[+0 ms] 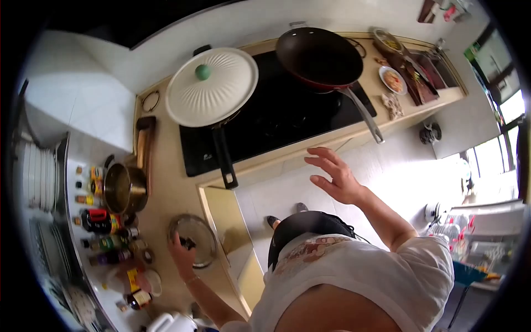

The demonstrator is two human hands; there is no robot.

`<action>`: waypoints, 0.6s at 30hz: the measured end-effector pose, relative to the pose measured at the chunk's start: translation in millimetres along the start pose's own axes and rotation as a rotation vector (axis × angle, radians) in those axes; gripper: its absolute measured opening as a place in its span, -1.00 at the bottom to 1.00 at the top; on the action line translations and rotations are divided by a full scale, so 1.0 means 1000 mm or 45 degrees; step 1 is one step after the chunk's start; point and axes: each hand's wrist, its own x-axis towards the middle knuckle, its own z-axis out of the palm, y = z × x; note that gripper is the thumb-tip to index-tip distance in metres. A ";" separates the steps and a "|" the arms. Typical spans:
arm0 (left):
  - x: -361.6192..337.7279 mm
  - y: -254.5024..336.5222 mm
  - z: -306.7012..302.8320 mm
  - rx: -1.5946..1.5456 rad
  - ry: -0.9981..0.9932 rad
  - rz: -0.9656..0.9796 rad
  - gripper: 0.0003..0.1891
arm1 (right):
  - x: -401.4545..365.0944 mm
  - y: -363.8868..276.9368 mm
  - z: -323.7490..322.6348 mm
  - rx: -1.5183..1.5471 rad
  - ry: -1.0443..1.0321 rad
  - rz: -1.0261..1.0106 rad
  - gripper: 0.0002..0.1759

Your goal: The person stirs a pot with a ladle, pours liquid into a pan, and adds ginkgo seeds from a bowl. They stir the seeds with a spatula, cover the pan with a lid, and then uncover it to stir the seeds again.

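Glass and round, a silver-rimmed lid [206,239] lies on the tan counter [168,185]. The left hand [183,257] is at its black knob [189,243]; I can't tell if it grips. The right hand [338,180] is empty, fingers apart.

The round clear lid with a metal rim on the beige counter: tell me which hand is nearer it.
Left. The left hand is at the lid, by its dark knob; the right hand is well away, raised and empty, before the flat black cooktop.
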 end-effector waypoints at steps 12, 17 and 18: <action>-0.008 -0.031 -0.033 0.094 -0.128 0.058 -0.21 | -0.034 0.022 -0.020 -0.070 0.375 0.196 -0.65; 0.000 -0.044 -0.039 0.490 -0.333 0.001 -0.17 | -0.062 0.104 -0.074 -0.113 0.934 0.521 -0.72; 0.003 -0.043 -0.044 0.651 -0.460 -0.057 -0.18 | -0.071 0.129 -0.085 -0.144 0.987 0.594 -0.72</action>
